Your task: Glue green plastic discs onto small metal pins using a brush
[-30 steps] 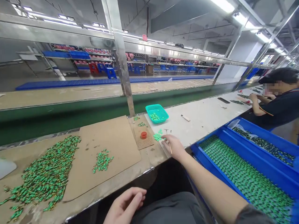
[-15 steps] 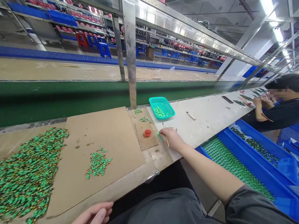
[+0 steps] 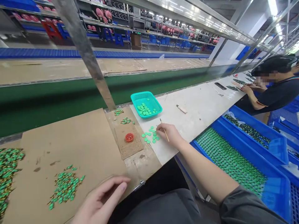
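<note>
My right hand (image 3: pixel 173 135) rests at the white tabletop (image 3: pixel 187 127), shut on a thin paintbrush (image 3: pixel 166 134) with a tan handle. Its fingertips touch or hover over several flat green discs (image 3: pixel 149 141) scattered there; whether they pinch one I cannot make out. More green discs lie in a turquoise basket (image 3: pixel 151 115) just beyond. Left of the discs, a small red cup (image 3: pixel 129 137) stands on a brown board (image 3: pixel 133 150). Over the cardboard's (image 3: pixel 91 149) front edge, my left hand (image 3: pixel 102 199) is open and holds nothing, near a pile of small green-and-gold pieces (image 3: pixel 66 186).
A larger heap of green-and-gold pieces (image 3: pixel 8 174) lies at far left. A second brush (image 3: pixel 181 109) lies on the white surface. Blue trays (image 3: pixel 277 193) with green pieces stand right of my arm. A metal post (image 3: pixel 86 53) rises behind; a co-worker (image 3: pixel 275 84) sits at right.
My view has turned to the right. My left hand has come up over the cardboard edge. The right hand has shifted slightly, and the scattered discs it largely covered now show.
</note>
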Tool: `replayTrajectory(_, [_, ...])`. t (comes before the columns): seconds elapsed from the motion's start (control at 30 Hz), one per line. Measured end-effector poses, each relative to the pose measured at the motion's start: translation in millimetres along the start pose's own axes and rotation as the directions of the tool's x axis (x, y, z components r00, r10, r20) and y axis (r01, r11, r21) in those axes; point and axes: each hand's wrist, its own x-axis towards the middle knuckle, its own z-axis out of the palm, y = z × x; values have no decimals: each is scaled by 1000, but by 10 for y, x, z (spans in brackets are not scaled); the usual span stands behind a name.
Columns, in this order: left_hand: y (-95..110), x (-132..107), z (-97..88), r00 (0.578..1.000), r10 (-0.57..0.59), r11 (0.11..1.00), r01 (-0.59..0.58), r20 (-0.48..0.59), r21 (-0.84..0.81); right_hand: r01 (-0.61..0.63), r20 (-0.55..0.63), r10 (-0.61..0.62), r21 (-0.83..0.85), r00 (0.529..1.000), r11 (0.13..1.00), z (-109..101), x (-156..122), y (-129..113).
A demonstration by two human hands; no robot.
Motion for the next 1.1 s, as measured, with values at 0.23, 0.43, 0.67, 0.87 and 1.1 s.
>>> replayTrajectory(0.23, [756, 841, 332, 978, 203, 829, -195, 43, 524, 92, -99, -96, -42, 990, 995, -8, -287, -167])
replayTrajectory(0.43, [1022, 1291, 594, 978, 144, 628, -211, 154, 749, 128, -50, -136, -130, 989, 983, 165, -497, -393])
replayTrajectory(0.67, [1032, 1278, 619, 977, 121, 556, -215, 178, 803, 126, -28, -133, -184, 991, 975, 272, -514, -441])
replayTrajectory(0.87, [989, 1162, 681, 958, 184, 590, -287, 220, 754, 94, -85, -101, -91, 991, 991, 226, -672, -375])
replayTrajectory(1.1, [1162, 1352, 621, 959, 277, 470, -189, 59, 862, 34, -286, 0, 113, 958, 993, 215, -793, -287])
